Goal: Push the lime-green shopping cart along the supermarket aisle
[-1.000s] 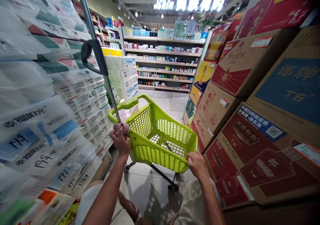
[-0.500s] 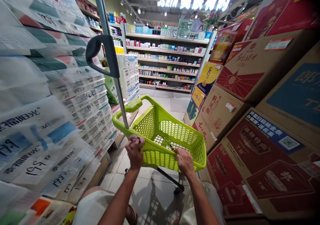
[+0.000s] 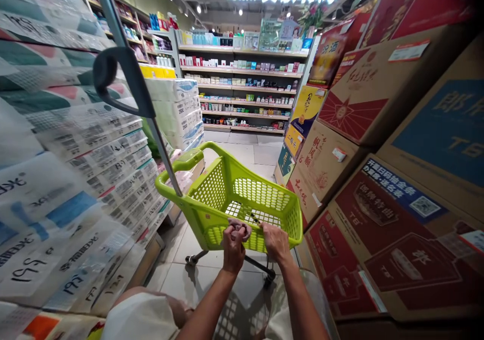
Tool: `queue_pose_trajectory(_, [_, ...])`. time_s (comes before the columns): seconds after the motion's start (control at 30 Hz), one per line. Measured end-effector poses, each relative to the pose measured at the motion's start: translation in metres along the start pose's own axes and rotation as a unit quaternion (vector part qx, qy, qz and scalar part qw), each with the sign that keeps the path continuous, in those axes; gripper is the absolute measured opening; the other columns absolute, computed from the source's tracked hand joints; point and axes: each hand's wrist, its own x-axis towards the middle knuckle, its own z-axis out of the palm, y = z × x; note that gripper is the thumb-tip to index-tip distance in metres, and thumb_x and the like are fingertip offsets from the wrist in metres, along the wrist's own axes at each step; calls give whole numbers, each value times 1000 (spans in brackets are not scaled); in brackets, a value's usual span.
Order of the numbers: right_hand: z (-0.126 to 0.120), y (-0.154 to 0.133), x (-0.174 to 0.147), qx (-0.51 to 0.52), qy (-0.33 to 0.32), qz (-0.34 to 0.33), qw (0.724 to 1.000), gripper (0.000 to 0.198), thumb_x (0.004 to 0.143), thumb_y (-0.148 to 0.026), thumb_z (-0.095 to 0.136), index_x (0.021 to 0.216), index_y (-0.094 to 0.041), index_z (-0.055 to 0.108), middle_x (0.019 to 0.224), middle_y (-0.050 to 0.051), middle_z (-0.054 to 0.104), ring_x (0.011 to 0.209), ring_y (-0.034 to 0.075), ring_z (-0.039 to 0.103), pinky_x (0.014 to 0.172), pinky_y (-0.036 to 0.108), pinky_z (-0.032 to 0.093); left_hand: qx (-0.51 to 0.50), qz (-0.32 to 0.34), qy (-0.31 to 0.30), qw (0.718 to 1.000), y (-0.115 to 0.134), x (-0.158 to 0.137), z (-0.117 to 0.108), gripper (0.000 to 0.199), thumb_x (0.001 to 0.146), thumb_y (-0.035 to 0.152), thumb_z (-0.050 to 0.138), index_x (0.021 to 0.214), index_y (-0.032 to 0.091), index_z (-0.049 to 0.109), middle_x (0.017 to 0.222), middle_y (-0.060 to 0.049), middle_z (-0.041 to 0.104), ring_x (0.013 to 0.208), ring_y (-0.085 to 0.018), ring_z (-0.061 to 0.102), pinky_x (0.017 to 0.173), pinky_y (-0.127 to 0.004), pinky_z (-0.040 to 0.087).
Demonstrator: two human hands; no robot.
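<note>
In front of my knees stands a lime-green plastic shopping cart (image 3: pixel 260 185) with a latticed basket. A grey pole with a dark handle (image 3: pixel 123 80) rises from its left end. My left hand (image 3: pixel 233 252) is closed on a crumpled greyish-pink cloth (image 3: pixel 245 229), held against the near side wall of the basket. Close to its right, my right hand (image 3: pixel 277 242) has its fingers wrapped over the near rim of the basket. The basket's slotted floor shows, with a small dark item or strap on it that I cannot make out.
Plastic-wrapped paper packs (image 3: pixel 75 229) are stacked high along the left. Cardboard cartons (image 3: pixel 408 239) form a wall close on the right. Shelves of small products (image 3: pixel 242 72) stand at the far end of the tiled floor (image 3: pixel 260 153), beneath a lit sign. A cart wheel (image 3: pixel 268 278) rests near my legs.
My left hand has slid rightward along the basket's near side with the cloth, from near the pole to beside my right hand. The view has shifted slightly. My right hand stays on the rim.
</note>
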Motion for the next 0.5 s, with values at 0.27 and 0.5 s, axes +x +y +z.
queue_pose_trajectory(0.27, [-2, 37, -3, 17, 43, -26, 999, 54, 103, -32, 23, 93, -22, 75, 81, 5, 75, 78, 18, 65, 73, 27, 36, 53, -141, 253, 956, -42, 73, -63, 44, 71, 5, 53, 110, 15, 70, 117, -13, 41, 114, -30, 49, 106, -50, 45])
queue_pose_trajectory(0.5, [4, 47, 3, -21, 50, 3, 999, 48, 103, -31, 27, 88, -23, 72, 80, 5, 74, 78, 20, 65, 76, 30, 40, -16, -189, 274, 943, -60, 56, -62, 39, 72, 11, 57, 110, 17, 63, 118, -12, 43, 119, -31, 47, 113, -56, 40])
